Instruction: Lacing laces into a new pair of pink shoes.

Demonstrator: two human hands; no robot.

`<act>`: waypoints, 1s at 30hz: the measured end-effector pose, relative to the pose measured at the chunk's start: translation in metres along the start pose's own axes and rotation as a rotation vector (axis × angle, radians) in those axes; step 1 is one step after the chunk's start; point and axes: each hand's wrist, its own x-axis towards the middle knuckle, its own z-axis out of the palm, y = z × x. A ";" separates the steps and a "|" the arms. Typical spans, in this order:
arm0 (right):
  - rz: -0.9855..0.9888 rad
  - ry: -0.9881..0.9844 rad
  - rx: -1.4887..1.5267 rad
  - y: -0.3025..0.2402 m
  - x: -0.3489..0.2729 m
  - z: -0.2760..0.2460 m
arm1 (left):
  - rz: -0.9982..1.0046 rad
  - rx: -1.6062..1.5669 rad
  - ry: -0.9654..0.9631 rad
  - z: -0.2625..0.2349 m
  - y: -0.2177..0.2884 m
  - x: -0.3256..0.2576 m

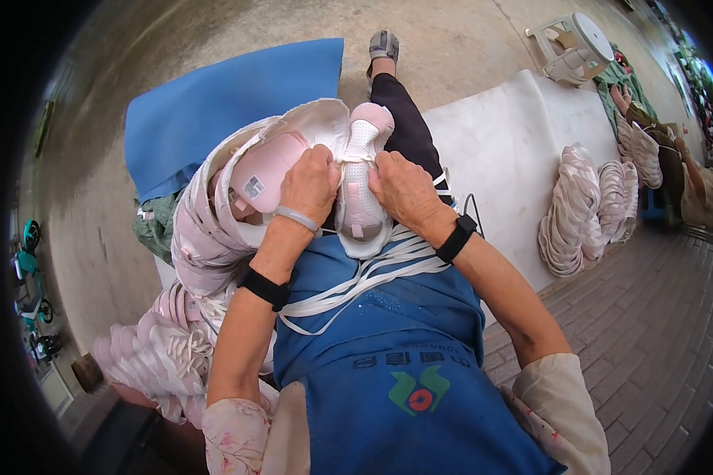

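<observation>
Beyond my apron (420, 336), left hand (307, 184) and right hand (409, 190) pinch lace (355, 160) on shoe upper (363, 207); likely light, pliable; grip its sides.

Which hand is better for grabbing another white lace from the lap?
Probably the right hand: the loose white laces on the blue apron run close to it. The left hand is farther, across the shoe.

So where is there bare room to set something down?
The white sheet is bare between the dark-trousered leg and right-hand stacks; the blue sheet beyond the pink pile too. Crowded: the lap, under white laces and a shoe.
</observation>
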 end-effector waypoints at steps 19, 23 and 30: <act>0.021 -0.026 0.013 0.003 -0.002 0.005 | 0.236 0.383 -0.331 -0.011 0.041 -0.051; 0.031 -0.043 0.010 0.001 0.001 0.003 | 0.161 0.343 -0.264 -0.014 0.033 -0.049; 0.005 0.130 0.147 0.005 -0.005 -0.007 | 0.014 -0.219 0.032 -0.012 0.025 -0.041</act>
